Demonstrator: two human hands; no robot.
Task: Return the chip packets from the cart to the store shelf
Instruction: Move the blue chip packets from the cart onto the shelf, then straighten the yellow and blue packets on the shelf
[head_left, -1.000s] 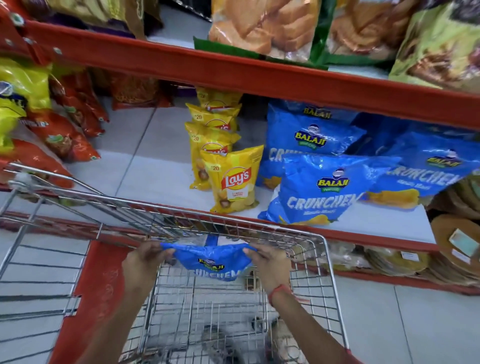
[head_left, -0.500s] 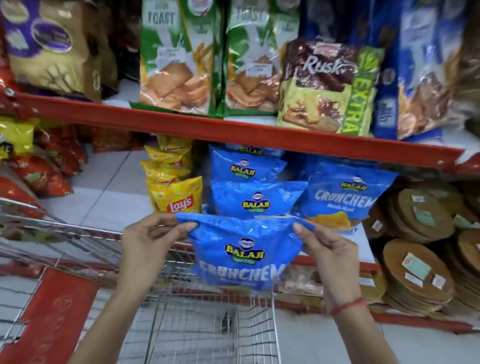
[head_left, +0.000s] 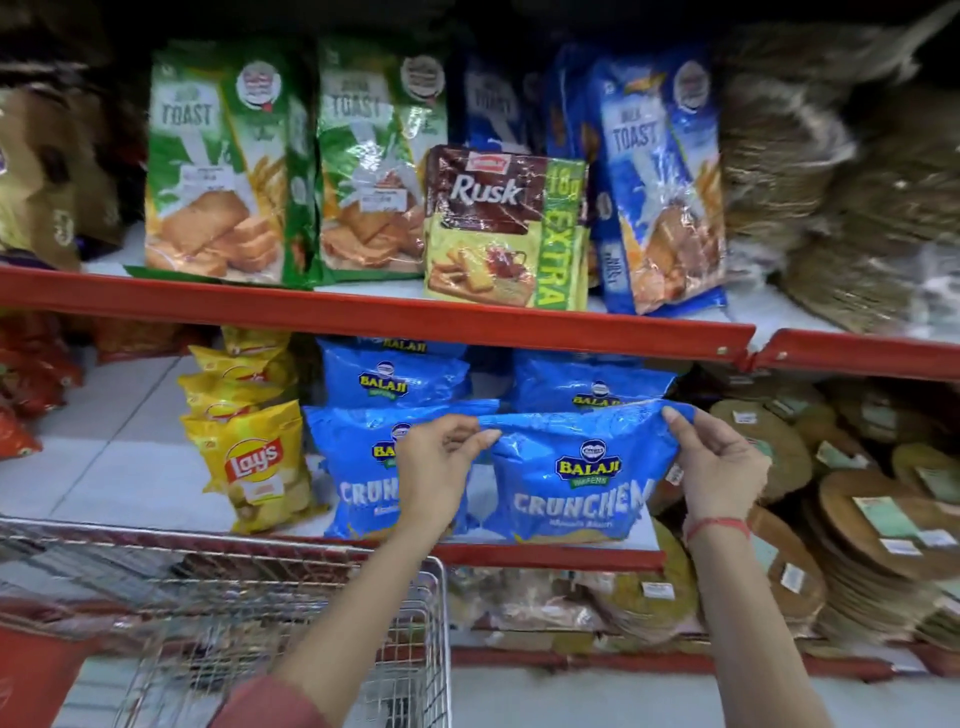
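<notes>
At shelf front, blue Balaji packet (head_left: 571, 478) – shiny, creased – top corners pinched by L hand (head_left: 434, 475) & R hand (head_left: 719, 467) fingers.

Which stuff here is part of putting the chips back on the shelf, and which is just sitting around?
Part of the job:
- blue Balaji packet, held by left hand and right hand
- cart
- red-edged shelf with its stocked Balaji packets

Just there:
- Lay's packets
- toast packs
- Rusk pack
- round papad stacks

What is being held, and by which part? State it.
A blue Balaji packet, pinched at its top corners: left hand on one, right hand on the other.
</notes>
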